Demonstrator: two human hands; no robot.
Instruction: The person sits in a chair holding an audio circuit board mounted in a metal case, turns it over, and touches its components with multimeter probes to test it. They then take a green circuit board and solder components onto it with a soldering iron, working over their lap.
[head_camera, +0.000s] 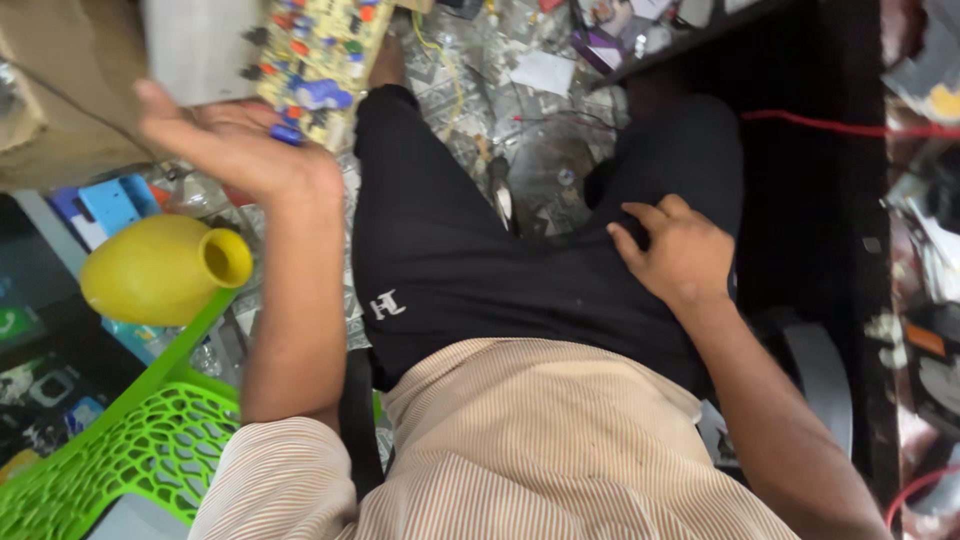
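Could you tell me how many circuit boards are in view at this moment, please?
1: the yellowish circuit board at the top left, held up by the left hand. The cluttered floor beyond may hide others.

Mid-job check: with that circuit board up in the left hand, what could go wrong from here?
1. The left hand seems to hold the circuit board only at its lower edge with the fingers spread; it may slip and fall onto the littered floor.
2. The yellow vase lies on its side at the edge of the green plastic chair, close to the left forearm; a nudge might roll it off.
3. The right hand rests on the thigh, so nothing backs up the board.
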